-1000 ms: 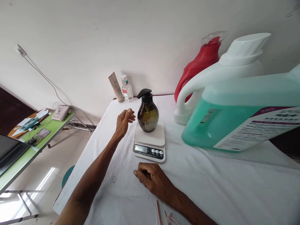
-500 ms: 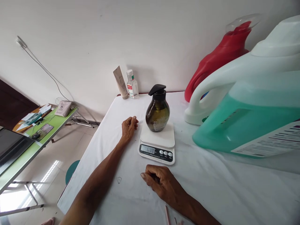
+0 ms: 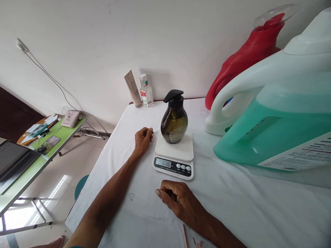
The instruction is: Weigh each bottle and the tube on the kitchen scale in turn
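A dark olive pump bottle (image 3: 174,124) with a black pump head stands upright on the white plate of a digital kitchen scale (image 3: 173,155). Lit digits show on the scale's display. To the left of the scale, my left hand (image 3: 143,139) rests on the cloth with its fingers curled in, apart from bottle and scale. Just in front of the scale lies my right hand (image 3: 176,197), loosely fisted, thumb pointing left. Nothing shows in either hand, though the right palm is in shadow. Near the right wrist, a thin pink stick (image 3: 184,236) lies on the cloth.
A large jug of green liquid (image 3: 279,134) and a red jug (image 3: 243,57) crowd the right side. By the wall stand a beige tube (image 3: 133,89) and small clear bottles (image 3: 146,91). At far left is a green table (image 3: 58,137) with a laptop (image 3: 15,162).
The view has shifted slightly, and the digits on the scale's display look different. Both hands and the pump bottle keep their places on the table.
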{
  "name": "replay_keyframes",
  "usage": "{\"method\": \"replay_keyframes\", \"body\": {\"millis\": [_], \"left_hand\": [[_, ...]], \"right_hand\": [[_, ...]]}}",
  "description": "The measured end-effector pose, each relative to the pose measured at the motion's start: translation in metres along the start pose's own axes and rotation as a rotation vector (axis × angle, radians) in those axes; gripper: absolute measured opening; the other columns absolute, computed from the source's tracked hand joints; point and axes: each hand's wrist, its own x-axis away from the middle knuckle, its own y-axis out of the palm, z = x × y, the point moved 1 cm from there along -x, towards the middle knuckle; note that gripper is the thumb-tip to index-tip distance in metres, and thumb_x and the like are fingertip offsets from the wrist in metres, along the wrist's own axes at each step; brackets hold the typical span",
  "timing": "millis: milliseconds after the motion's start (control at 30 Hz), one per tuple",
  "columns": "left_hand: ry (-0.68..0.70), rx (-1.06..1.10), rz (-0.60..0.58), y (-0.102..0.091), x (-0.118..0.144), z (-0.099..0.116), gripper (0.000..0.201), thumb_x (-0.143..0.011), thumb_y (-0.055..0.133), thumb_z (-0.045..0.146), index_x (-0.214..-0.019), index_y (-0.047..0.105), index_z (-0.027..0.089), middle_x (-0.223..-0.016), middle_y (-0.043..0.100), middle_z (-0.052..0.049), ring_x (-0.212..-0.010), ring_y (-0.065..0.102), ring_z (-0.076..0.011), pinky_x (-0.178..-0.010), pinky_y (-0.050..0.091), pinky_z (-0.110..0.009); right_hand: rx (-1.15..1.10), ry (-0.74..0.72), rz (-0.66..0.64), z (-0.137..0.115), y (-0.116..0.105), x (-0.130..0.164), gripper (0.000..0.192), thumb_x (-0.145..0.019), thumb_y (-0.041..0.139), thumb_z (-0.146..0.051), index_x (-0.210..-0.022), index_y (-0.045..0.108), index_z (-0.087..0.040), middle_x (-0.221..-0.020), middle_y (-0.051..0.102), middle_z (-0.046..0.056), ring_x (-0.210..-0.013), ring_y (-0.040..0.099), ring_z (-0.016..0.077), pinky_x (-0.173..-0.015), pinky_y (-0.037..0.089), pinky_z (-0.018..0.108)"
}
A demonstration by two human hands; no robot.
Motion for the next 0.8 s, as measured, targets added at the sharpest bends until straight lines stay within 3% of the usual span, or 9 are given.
{"method": "replay_keyframes", "body": {"millis": [800], "left_hand": [[-0.014,-0.026,-0.015,0.0013,-0.0009,-0.0016,0.038,-0.09,0.063,0.051,-0.072,0.063,0.018,-0.061,0.057,0.001,-0.054,0.052,-0.0116,-0.057,0.042,-0.027]], "right_hand": [[-0.019,-0.01,0.0,-0.0011,0.0005,-0.0002,0.041,-0.103,0.048,-0.04,-0.067,0.035,-0.024,-0.061,0.04,-0.005,-0.057,0.036,0.0132,-0.056,0.029,0.03]]}}
